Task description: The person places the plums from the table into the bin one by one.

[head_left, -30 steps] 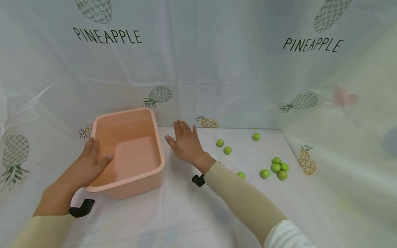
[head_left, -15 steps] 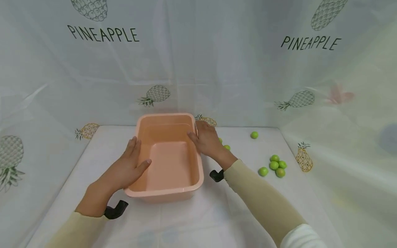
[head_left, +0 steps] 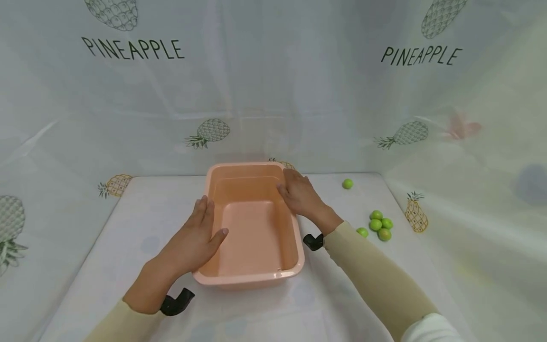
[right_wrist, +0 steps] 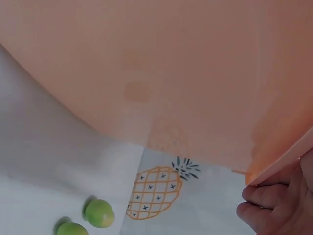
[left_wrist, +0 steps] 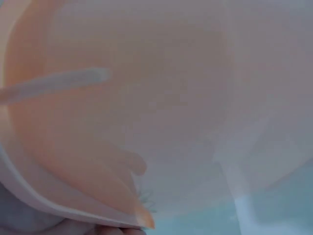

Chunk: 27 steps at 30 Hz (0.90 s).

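An empty peach-coloured plastic basin (head_left: 252,276) is between my two hands in the middle of the head view. My left hand (head_left: 190,247) grips its left rim, thumb over the inside and fingers along the outer wall. On the far right side, my right hand (head_left: 304,195) holds the rim with its thumb inside. The right wrist view shows its fingers (right_wrist: 266,196) curled beneath the rim. Basin wall fills most of the blurred left wrist view. Two small green fruits (right_wrist: 99,213), hidden by the basin in the head view, appear below it in the right wrist view.
Several small green fruits (head_left: 376,224) sit clustered on the right of the white-covered table (head_left: 141,247). Another fruit (head_left: 348,184) lies near the back edge, and one (head_left: 362,232) is partly behind my right sleeve (head_left: 376,275). A pineapple-print sheet (head_left: 273,85) hangs behind.
My left hand has carried the basin rightward from the left side to the middle. The right hand, earlier apart from it, has moved right and taken hold of the right rim.
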Each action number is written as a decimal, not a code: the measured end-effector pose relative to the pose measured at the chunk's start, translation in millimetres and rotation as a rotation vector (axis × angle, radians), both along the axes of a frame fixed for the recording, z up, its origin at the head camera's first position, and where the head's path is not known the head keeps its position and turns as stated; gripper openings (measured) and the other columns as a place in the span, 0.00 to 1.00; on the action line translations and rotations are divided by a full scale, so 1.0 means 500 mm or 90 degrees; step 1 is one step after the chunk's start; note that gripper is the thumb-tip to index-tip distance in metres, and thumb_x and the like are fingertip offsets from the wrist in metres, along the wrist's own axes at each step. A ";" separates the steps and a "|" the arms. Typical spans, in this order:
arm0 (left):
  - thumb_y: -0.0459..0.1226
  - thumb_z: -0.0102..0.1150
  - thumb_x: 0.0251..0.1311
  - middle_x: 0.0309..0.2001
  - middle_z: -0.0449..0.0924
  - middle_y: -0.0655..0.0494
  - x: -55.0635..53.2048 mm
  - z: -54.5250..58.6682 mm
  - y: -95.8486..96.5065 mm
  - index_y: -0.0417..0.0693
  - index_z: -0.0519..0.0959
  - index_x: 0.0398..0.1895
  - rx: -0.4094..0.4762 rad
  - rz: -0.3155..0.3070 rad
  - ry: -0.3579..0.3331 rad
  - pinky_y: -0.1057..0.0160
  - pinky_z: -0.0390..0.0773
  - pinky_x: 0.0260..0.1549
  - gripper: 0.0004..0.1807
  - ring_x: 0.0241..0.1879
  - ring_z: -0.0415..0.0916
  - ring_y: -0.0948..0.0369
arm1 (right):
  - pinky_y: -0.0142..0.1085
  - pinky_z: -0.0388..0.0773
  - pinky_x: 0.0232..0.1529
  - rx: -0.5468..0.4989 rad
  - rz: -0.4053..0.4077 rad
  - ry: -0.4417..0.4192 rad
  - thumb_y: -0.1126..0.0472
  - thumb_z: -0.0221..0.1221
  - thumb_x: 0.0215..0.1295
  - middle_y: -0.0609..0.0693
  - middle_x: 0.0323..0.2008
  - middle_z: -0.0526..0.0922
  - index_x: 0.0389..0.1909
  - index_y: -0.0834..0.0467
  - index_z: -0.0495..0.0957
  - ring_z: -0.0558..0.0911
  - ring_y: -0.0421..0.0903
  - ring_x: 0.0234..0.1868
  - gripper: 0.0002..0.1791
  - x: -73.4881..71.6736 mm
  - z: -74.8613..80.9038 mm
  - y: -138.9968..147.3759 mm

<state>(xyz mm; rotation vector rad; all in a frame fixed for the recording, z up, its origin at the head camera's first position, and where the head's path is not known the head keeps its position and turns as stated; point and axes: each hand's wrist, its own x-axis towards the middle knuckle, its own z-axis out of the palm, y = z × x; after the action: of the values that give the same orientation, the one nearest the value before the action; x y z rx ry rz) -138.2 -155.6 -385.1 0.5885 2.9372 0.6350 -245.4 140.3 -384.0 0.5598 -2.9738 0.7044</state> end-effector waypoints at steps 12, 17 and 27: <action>0.56 0.38 0.74 0.76 0.34 0.35 -0.056 0.012 -0.027 0.30 0.42 0.75 -0.082 -0.022 0.056 0.36 0.38 0.67 0.44 0.74 0.32 0.42 | 0.61 0.51 0.67 0.024 0.023 0.030 0.50 0.41 0.79 0.61 0.71 0.59 0.71 0.67 0.57 0.53 0.55 0.74 0.30 -0.021 -0.001 -0.012; 0.59 0.33 0.73 0.76 0.37 0.38 -0.058 0.015 -0.035 0.33 0.43 0.76 -0.165 -0.007 0.073 0.32 0.30 0.64 0.45 0.75 0.33 0.43 | 0.52 0.68 0.48 0.010 0.025 0.125 0.51 0.45 0.77 0.56 0.41 0.74 0.37 0.61 0.67 0.73 0.54 0.49 0.16 -0.021 -0.011 -0.004; 0.60 0.36 0.71 0.76 0.38 0.35 -0.061 0.013 -0.039 0.31 0.43 0.75 -0.167 0.014 0.082 0.35 0.30 0.66 0.47 0.75 0.33 0.43 | 0.53 0.60 0.65 0.056 -0.043 0.223 0.45 0.51 0.74 0.64 0.59 0.74 0.61 0.68 0.71 0.69 0.62 0.62 0.30 0.021 -0.055 0.098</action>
<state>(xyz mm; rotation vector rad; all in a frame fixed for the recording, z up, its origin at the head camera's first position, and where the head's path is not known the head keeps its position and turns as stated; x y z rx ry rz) -168.7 -175.3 -378.8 0.5884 3.0777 0.2119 -235.0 189.4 -411.6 0.5222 -2.6902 0.4211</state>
